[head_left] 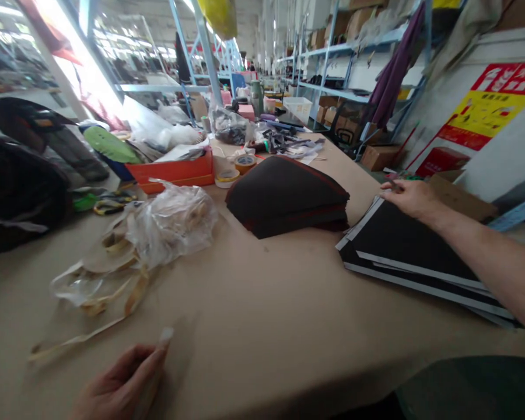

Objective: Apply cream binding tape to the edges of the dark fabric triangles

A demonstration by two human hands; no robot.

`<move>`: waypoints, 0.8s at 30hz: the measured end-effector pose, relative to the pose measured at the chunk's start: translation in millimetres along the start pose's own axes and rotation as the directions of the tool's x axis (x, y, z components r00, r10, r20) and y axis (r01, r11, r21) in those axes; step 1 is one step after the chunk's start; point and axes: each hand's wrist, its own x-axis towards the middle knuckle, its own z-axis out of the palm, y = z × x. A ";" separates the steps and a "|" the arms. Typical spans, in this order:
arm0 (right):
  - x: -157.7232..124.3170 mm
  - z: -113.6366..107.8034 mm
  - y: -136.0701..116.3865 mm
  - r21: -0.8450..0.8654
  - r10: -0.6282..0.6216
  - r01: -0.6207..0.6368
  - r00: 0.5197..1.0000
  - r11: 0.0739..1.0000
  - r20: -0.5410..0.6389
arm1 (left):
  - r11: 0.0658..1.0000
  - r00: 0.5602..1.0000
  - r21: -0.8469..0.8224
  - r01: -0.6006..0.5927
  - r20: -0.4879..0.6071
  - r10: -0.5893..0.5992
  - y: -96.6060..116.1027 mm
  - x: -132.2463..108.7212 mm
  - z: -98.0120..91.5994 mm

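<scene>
My left hand [129, 379] is low at the left over the table, thumb and finger pinching a small whitish piece [167, 335], perhaps the end of a strip. On the right, my right hand [409, 197] is closed at the far corner of a stack of black sheets [424, 242] with pale grey edge strips. Something small and dark shows at its fingertips, too unclear to name. Left of that stack lies a pile of dark panels [289, 192] with reddish-brown edges, apart from both hands.
A brown-covered table [254, 315] stretches ahead. Left are a clear plastic bag [175, 219], a loose beige strip [133, 297], scissors [114, 203] and an orange box [175, 172]. Tape rolls [245, 163] stand behind the dark pile. A dark seat [472, 388] is by the near right edge.
</scene>
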 end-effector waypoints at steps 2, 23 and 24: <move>4.2 31.5 -46.4 0.002 -0.137 0.137 0.986 0.991 0.093 | 0.997 0.999 -0.061 0.052 0.001 -0.052 2.3 -2.2 0.9; 41.6 99.3 -157.6 -0.396 -0.497 0.634 0.770 0.664 0.400 | 0.992 0.996 -0.121 -0.017 0.086 0.027 -4.7 -4.6 -3.0; 41.6 94.9 -159.4 -0.400 -0.502 0.607 0.794 0.687 0.343 | 0.991 0.994 -0.128 -0.033 0.097 0.046 -5.8 -2.7 -3.7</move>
